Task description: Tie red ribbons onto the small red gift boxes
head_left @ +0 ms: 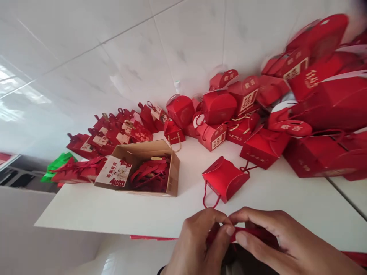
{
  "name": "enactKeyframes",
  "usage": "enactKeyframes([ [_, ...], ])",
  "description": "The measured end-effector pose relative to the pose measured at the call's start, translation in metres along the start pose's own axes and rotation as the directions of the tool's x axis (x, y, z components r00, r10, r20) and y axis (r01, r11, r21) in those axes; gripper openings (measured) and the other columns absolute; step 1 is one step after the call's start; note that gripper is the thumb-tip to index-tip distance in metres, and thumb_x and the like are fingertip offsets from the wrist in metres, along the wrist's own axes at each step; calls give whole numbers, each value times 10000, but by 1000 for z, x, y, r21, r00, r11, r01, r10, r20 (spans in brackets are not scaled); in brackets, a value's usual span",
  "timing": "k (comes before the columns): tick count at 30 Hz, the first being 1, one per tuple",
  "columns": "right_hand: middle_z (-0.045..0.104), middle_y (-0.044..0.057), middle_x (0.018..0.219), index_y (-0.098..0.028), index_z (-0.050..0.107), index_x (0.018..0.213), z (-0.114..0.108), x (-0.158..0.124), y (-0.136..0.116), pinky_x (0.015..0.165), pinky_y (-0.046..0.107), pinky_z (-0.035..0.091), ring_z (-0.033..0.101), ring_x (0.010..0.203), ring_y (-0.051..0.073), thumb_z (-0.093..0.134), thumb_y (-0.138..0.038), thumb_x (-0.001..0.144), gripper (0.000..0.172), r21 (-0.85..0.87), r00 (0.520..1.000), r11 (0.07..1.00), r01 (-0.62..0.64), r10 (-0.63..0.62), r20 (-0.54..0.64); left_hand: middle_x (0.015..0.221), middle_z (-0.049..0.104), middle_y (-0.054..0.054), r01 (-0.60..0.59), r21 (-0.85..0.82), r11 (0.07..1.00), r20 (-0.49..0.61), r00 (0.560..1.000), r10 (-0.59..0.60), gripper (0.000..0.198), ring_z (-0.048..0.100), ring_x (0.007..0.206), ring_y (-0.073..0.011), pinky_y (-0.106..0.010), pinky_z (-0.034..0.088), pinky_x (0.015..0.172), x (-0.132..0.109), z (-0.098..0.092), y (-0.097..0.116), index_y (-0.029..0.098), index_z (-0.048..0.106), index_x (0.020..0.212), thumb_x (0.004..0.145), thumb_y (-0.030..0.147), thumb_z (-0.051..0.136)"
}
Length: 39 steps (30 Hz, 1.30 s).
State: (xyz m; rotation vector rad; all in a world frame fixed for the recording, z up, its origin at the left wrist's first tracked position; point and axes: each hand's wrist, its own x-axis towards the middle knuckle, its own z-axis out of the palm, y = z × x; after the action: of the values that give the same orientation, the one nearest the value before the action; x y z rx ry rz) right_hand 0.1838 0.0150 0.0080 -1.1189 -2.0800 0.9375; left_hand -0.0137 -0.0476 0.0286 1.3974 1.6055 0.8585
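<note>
Bottom centre, left hand (pixel 197 244) and right hand (pixel 275 244) pinch a red card piece (pixel 249 231), seemingly not yet folded, at the white table (pixel 286 206) edge; finished red paper gift boxes (pixel 219 107) crowd upper right, flat ones fill a brown cardboard carton (pixel 172 179).

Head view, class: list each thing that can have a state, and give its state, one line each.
Left hand: pinching the red card piece.
Right hand: pinching the same piece.
Red card piece: held, mostly hidden by fingers.
Cardboard box: open, holding red pieces.
Small red gift box: closed, alone on the table.
Red gift boxes at the back: closed, piled up.
</note>
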Motion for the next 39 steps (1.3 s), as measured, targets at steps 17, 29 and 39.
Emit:
enactKeyframes([
  [17,313,-72,622,-235,495,793,-20,10,31,496,257,281,277,536,113,482,-655,1008,472,518,877,707,-480,386,286,1093,561,-65,-176,331,927,-386,871,304,360,612,950,-178,-307,534,812,48,47,-35,282,534,1346,1001,178,540],
  [29,489,-62,660,-251,619,1003,-16,15,37,572,286,338,525,614,136,525,-624,1005,385,476,878,738,-477,421,228,1185,532,-111,-238,434,869,-385,823,418,440,579,1103,-221,-334,546,872,39,59,-31,219,507,1399,971,198,602],
  [39,451,-69,660,-229,644,837,-26,29,34,527,265,334,464,532,96,612,-635,942,420,434,857,747,-504,493,149,1283,560,-131,-364,437,822,-299,804,515,224,508,1233,-292,-479,514,992,66,50,-12,216,681,1162,978,182,557],
])
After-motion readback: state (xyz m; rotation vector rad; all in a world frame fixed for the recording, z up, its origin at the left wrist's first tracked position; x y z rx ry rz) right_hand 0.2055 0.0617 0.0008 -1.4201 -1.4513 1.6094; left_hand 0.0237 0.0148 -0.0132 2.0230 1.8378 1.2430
